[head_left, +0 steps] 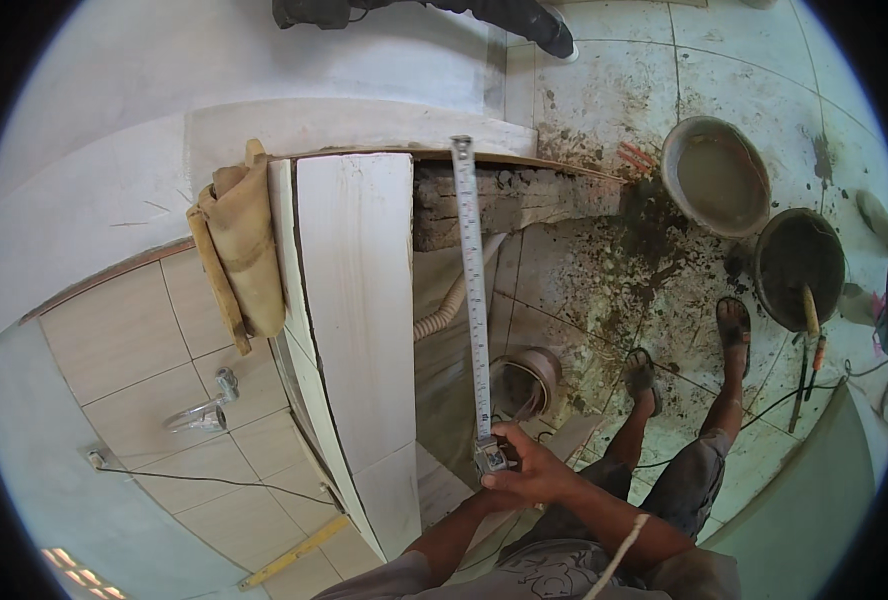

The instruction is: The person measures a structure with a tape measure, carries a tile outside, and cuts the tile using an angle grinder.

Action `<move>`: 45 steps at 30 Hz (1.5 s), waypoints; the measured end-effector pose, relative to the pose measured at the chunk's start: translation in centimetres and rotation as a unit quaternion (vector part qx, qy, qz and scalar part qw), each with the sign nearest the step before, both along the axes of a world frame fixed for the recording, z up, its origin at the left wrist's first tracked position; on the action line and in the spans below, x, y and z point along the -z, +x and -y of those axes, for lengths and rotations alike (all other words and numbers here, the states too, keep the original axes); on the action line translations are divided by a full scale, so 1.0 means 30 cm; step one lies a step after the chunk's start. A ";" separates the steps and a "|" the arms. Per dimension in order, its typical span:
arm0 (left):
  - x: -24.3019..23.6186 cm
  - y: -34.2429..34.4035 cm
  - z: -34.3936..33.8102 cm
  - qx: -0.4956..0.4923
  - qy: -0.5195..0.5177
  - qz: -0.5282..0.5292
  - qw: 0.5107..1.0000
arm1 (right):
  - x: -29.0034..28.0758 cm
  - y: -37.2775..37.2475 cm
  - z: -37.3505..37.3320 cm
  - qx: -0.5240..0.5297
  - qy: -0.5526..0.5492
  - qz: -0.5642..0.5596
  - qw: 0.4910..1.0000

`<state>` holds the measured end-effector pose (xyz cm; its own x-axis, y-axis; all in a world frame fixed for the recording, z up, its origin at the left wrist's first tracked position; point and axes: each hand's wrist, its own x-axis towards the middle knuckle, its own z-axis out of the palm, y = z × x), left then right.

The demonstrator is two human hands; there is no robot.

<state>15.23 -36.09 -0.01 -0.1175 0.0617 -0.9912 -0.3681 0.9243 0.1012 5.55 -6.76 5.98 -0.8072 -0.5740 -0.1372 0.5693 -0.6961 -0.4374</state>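
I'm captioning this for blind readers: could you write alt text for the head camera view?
A person's right hand holds a tape measure, its blade extended away from the body beside a white-tiled ledge. To the right, a grey basin and a dark basin stand on a splattered tiled floor.

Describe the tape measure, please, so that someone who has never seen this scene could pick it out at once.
Start at the long white slab left of centre. Just right of its lower part, the tape measure is held in the right hand. Its straight, pale, marked blade sets it apart from the curved, ribbed hose beside it.
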 end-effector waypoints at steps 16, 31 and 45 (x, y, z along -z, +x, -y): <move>0.065 0.080 0.065 -0.009 0.030 -0.073 0.997 | -0.068 -0.062 0.109 0.076 0.066 -0.083 0.991; -0.097 0.057 0.188 0.120 -0.041 -0.070 0.989 | -0.152 -0.100 0.191 0.035 0.034 -0.078 0.996; -0.234 -0.142 -0.237 0.072 -0.097 -0.024 0.992 | -0.175 -0.087 0.211 0.069 0.075 -0.121 0.987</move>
